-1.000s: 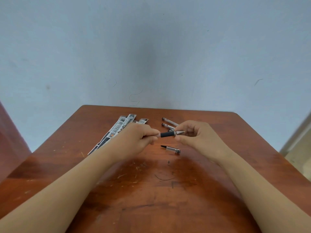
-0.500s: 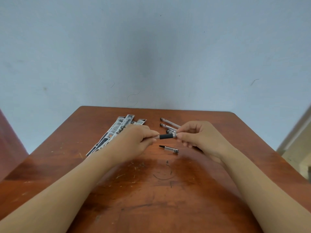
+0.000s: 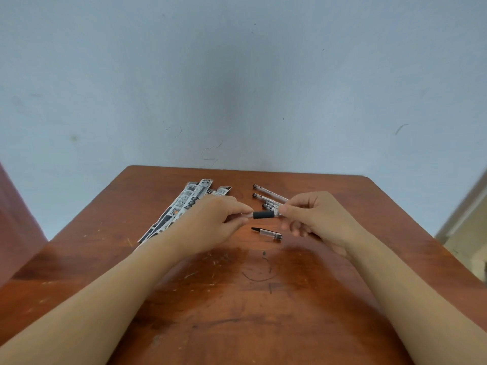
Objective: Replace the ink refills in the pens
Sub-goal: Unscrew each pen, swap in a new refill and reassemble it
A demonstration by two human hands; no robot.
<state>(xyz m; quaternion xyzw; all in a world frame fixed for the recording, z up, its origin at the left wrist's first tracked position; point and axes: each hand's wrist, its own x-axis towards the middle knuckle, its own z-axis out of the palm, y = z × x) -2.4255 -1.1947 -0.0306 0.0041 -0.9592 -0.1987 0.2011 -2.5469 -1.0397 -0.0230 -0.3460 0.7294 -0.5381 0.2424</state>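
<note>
Over scratched wooden table (image 3: 263,325): black-gripped clear pen (image 3: 264,214).

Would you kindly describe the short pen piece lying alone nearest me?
On the wooden table, look just nearer than the pen held by the left hand and right hand. The short pen piece lies alone there: stubby, clear, black-tipped, unlike the long pens beyond the hands.
</note>
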